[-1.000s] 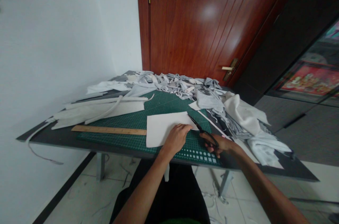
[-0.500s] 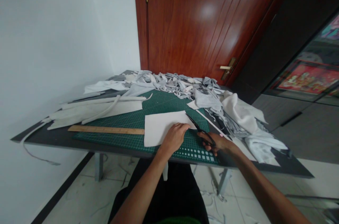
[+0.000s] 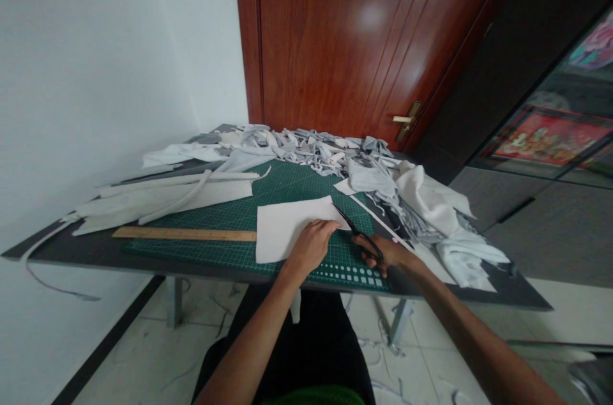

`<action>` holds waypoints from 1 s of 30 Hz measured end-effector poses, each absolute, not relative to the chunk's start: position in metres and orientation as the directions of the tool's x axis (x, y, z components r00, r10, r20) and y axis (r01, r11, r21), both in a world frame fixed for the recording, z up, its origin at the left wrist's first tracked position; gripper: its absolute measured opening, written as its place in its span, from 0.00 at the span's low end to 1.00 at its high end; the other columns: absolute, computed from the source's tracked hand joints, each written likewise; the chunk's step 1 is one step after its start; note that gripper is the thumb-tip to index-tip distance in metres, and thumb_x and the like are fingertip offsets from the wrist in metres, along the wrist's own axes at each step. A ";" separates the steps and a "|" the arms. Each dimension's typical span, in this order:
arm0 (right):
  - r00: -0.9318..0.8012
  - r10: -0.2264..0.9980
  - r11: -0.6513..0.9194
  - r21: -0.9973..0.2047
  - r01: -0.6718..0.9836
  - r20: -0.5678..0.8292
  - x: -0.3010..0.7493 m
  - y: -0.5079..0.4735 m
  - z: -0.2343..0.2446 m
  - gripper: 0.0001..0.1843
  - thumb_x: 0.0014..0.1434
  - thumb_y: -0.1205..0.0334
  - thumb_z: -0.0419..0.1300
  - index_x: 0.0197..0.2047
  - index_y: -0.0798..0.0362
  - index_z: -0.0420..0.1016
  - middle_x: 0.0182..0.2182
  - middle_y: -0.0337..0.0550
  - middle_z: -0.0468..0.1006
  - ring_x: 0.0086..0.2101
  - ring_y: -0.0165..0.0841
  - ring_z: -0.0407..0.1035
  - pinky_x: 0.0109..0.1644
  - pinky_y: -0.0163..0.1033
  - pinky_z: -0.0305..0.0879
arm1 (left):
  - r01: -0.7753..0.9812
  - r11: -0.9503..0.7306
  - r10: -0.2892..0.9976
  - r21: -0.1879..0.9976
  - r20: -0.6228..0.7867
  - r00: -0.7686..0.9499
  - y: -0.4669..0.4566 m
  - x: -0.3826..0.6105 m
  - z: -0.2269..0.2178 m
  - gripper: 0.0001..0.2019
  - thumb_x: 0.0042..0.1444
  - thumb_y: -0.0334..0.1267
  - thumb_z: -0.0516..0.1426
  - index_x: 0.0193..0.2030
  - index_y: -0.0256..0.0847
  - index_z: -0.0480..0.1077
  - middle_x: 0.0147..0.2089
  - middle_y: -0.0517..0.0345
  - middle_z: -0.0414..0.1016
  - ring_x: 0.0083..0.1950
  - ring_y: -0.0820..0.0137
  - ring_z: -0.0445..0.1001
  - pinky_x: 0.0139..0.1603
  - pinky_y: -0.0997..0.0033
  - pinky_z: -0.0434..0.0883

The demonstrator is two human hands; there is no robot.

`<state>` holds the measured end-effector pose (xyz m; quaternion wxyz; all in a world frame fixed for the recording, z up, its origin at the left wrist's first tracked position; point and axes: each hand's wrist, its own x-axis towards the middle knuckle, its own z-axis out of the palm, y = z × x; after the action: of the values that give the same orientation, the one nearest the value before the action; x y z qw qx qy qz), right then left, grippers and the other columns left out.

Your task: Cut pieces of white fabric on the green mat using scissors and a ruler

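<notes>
A white fabric sheet lies on the green cutting mat. My left hand rests on the sheet's right part, fingers curled and pressing it down. My right hand grips black scissors by the handles. The blades point up and left along the sheet's right edge.
A wooden ruler lies left of the sheet on the mat. Long white strips sit at the left, and a heap of grey and white fabric scraps covers the back and right of the dark table. A wooden door stands behind.
Both hands keep their places on the sheet and scissors. The view has shifted slightly, so everything sits a little further left and higher.
</notes>
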<state>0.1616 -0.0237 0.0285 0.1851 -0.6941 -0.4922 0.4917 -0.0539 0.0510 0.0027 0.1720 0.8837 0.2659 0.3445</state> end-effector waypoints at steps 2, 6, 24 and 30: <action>0.061 0.861 -0.467 -0.740 0.484 -0.504 0.158 -0.024 0.031 0.23 0.62 0.38 0.58 0.34 0.51 0.66 0.18 0.33 0.67 0.16 0.27 0.63 0.14 0.29 0.64 | 0.346 -0.801 0.587 0.489 0.521 0.620 0.052 -0.054 0.002 0.16 0.69 0.25 0.49 0.55 0.42 0.74 0.53 0.54 0.81 0.56 0.64 0.77 0.61 0.60 0.73; 0.095 0.832 -0.531 -0.735 0.423 -0.547 0.155 -0.028 0.034 0.28 0.61 0.33 0.57 0.31 0.52 0.66 0.18 0.34 0.67 0.16 0.27 0.64 0.16 0.33 0.70 | 0.343 -0.794 0.595 0.503 0.524 0.610 0.052 -0.054 0.003 0.15 0.70 0.26 0.49 0.54 0.41 0.74 0.52 0.53 0.81 0.56 0.65 0.78 0.61 0.60 0.73; 0.020 0.765 -0.625 -0.736 0.260 -0.643 0.153 -0.044 0.044 0.32 0.65 0.30 0.49 0.27 0.51 0.65 0.18 0.34 0.64 0.13 0.23 0.52 0.18 0.33 0.68 | 0.356 -0.750 0.645 0.557 0.500 0.578 0.049 -0.055 0.006 0.16 0.69 0.25 0.48 0.54 0.42 0.72 0.50 0.53 0.81 0.54 0.64 0.79 0.57 0.62 0.74; 0.029 0.762 -0.631 -0.731 0.260 -0.647 0.151 -0.044 0.043 0.31 0.66 0.32 0.47 0.27 0.51 0.66 0.18 0.36 0.63 0.15 0.26 0.56 0.19 0.34 0.69 | 0.358 -0.755 0.641 0.550 0.499 0.583 0.048 -0.055 0.007 0.16 0.69 0.25 0.47 0.53 0.42 0.73 0.49 0.53 0.81 0.53 0.64 0.79 0.57 0.62 0.74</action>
<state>0.1514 -0.0436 0.0434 0.2130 -0.6849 -0.3730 0.5885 -0.0554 0.0478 0.0065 0.1996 0.8671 0.2879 0.3541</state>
